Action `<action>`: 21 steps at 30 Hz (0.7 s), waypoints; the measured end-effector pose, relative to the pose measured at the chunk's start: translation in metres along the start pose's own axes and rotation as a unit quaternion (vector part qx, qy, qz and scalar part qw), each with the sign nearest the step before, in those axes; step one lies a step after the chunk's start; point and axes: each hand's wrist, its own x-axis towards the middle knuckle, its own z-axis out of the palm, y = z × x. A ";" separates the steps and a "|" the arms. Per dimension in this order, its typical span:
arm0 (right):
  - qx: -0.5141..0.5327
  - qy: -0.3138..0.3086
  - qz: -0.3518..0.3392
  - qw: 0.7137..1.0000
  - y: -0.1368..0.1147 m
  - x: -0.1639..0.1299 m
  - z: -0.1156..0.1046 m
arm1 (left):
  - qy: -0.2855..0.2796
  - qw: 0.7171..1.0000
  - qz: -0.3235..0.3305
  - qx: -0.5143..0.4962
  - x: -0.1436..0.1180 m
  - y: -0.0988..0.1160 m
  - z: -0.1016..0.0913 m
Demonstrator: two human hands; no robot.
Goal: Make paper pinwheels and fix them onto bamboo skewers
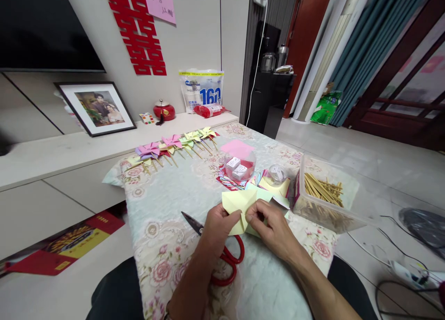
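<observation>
A pale yellow sheet of paper (239, 203), cut and partly folded, is held up over the table between my two hands. My left hand (219, 222) grips its left side, thumb in front. At its right side my right hand (267, 220) pinches the paper near the middle; the fingertips hide what lies in the pinch. Red-handled scissors (227, 259) lie under my left wrist, blades pointing to the far left, partly covered by the arm. Just beyond my hands, pale green paper (262, 195) and a yellow sheet (278, 186) rest on the cloth.
Several paper pinwheels on sticks (172, 146) lie along the far left edge. Past my hands stand a clear round container (248, 169) with small white boxes and a smaller one (277, 173). A clear plastic bin (323, 211) of wooden sticks sits at the right on the flowered tablecloth (163, 190).
</observation>
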 end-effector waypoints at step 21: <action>-0.045 0.105 0.024 0.993 0.006 -0.001 0.017 | -0.017 1.000 -0.003 -0.019 0.000 -0.003 -0.001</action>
